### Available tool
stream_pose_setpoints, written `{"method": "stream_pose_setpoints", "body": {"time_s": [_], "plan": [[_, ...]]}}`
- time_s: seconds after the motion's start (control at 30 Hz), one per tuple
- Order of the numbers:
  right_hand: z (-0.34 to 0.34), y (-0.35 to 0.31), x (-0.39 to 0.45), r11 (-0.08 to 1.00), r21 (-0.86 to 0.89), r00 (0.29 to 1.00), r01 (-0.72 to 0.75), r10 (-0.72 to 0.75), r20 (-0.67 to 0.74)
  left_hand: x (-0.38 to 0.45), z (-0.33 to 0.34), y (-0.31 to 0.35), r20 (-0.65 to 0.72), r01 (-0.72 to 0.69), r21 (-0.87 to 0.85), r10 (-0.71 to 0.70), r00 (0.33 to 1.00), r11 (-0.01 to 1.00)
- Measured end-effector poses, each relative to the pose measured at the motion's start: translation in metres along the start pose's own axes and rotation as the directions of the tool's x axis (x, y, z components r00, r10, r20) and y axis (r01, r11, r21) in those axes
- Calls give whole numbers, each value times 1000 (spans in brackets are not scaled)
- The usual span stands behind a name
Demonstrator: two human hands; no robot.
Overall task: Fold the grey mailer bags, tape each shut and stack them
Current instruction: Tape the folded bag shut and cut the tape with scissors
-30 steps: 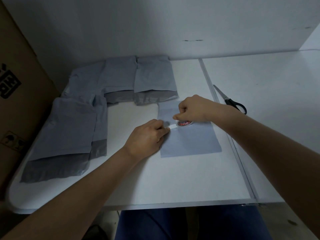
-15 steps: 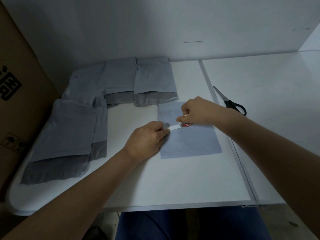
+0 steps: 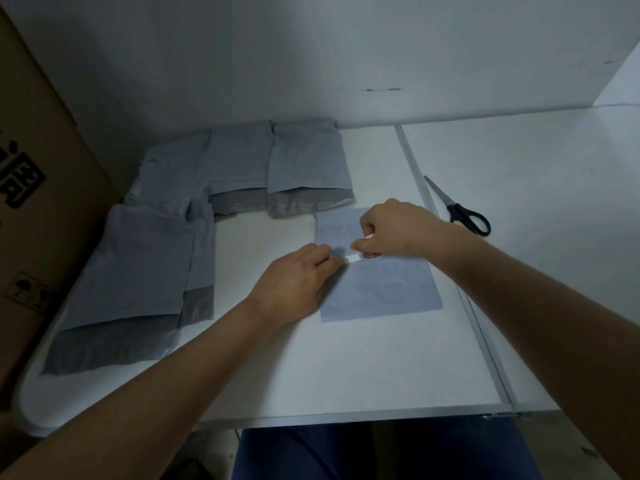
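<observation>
Since the earlier frames, more white tape (image 3: 352,259) has been drawn out: the roll has been pulled a little to the right, away from the left hand, and the visible strip between the two hands has lengthened. Only one view is given, the head camera, and everything below is read from it. The right hand (image 3: 393,230) is seen with its fingers curled round the tape roll (image 3: 371,254), of which only a small red-and-white part shows under the palm. The left hand (image 3: 294,282) lies over the left edge of the folded grey mailer bag (image 3: 381,285), and the free end of the strip is held down or pinched at its fingertips; which of the two cannot be told. The bag lies flat on the white table (image 3: 311,368), in front of the person and just left of the metal seam (image 3: 450,265) between the table panels. Unfolded grey mailer bags (image 3: 145,265) are spread along the left side and a further row of bags (image 3: 277,168) along the back wall; none appears taped yet. Black-handled scissors (image 3: 464,213) lie untouched on the right panel, just beyond the right wrist. A cardboard box (image 3: 38,188) stands at the left. The lengthened strip is judged to mean that the taping of this bag is in hand: enough tape looks nearly drawn, after which cutting and pressing down would be called for. Stacking is not yet begun.
</observation>
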State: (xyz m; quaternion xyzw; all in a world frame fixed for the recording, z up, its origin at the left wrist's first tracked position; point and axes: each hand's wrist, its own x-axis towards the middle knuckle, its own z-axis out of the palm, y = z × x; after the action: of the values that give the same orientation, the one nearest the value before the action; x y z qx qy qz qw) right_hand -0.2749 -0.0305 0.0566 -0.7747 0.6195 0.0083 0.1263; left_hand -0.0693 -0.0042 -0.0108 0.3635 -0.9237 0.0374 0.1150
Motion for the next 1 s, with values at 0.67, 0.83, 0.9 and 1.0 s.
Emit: {"method": "stream_pose_setpoints", "body": {"time_s": [0.67,0.83,0.9,1.0], "plan": [[4,15,0,959,270,995,-91,75,71,17,12,-5,2,-40,-159,41,999,986],[5,19,1,920,374,993,-116,104,52,11,14,-5,-24,-67,-121,64,998,990],[4,18,2,912,397,995,-99,89,46,12,15,-6,-22,-80,-105,78,997,991],[4,17,3,914,395,995,-96,83,49,12,18,-8,-30,-95,-81,92,995,992]]}}
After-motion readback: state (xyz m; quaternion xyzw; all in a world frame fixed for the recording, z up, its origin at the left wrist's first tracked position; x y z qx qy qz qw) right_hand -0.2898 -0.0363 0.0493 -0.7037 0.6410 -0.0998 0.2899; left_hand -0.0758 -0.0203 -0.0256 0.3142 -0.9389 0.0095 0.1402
